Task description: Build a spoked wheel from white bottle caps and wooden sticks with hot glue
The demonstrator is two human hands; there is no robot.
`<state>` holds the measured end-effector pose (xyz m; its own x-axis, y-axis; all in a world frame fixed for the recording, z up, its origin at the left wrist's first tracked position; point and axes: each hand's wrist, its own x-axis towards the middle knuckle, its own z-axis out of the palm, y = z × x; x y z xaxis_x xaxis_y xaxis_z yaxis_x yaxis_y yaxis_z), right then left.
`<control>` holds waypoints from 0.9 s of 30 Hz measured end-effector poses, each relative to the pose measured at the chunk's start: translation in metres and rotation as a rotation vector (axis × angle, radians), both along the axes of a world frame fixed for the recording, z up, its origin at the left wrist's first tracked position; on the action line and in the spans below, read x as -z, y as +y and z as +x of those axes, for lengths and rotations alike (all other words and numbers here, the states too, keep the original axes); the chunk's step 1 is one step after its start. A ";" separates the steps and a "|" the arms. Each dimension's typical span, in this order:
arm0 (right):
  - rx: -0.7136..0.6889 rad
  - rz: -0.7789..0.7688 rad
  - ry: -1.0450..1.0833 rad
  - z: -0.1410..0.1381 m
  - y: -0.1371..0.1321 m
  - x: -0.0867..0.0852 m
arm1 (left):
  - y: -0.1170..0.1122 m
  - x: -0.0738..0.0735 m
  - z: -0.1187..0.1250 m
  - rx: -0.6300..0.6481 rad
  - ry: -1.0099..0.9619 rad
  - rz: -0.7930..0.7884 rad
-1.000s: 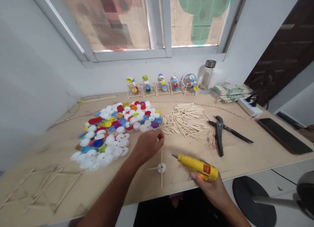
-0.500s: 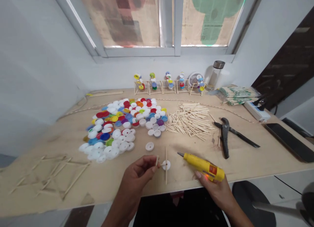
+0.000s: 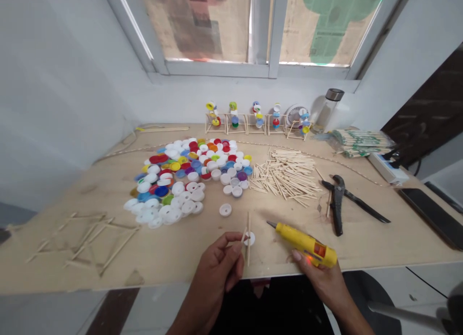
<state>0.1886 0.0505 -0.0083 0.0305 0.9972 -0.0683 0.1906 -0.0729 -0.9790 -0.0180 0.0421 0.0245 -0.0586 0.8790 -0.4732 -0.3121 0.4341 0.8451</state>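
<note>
My left hand (image 3: 220, 265) is closed in a pinch on a thin wooden stick (image 3: 248, 237) that carries a white bottle cap (image 3: 250, 238), just above the front edge of the plywood table (image 3: 173, 248). My right hand (image 3: 318, 277) grips a yellow glue gun (image 3: 306, 238) with its tip pointing left towards the cap, a short gap away. One loose white cap (image 3: 225, 209) lies just beyond my left hand.
A heap of coloured bottle caps (image 3: 188, 180) and a pile of wooden sticks (image 3: 285, 173) lie mid-table. Black pliers (image 3: 338, 200) and a phone (image 3: 434, 214) are at the right. Stick frames (image 3: 90, 236) lie at left. Cap-and-stick models (image 3: 253, 118), a small fan, a jar line the wall.
My left hand drew back from the cap heap to the table's front edge and pinched the stick with the white cap. A loose white cap now lies apart from the heap.
</note>
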 end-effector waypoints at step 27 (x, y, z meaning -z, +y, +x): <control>-0.249 0.096 -0.269 -0.012 -0.008 -0.007 | -0.005 0.000 0.005 -0.078 -0.272 -0.059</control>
<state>0.1770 0.0422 -0.0017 -0.2095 0.9778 0.0034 0.4424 0.0979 -0.8915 -0.0126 0.0368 0.0246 0.0108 0.8473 -0.5310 -0.5582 0.4457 0.6998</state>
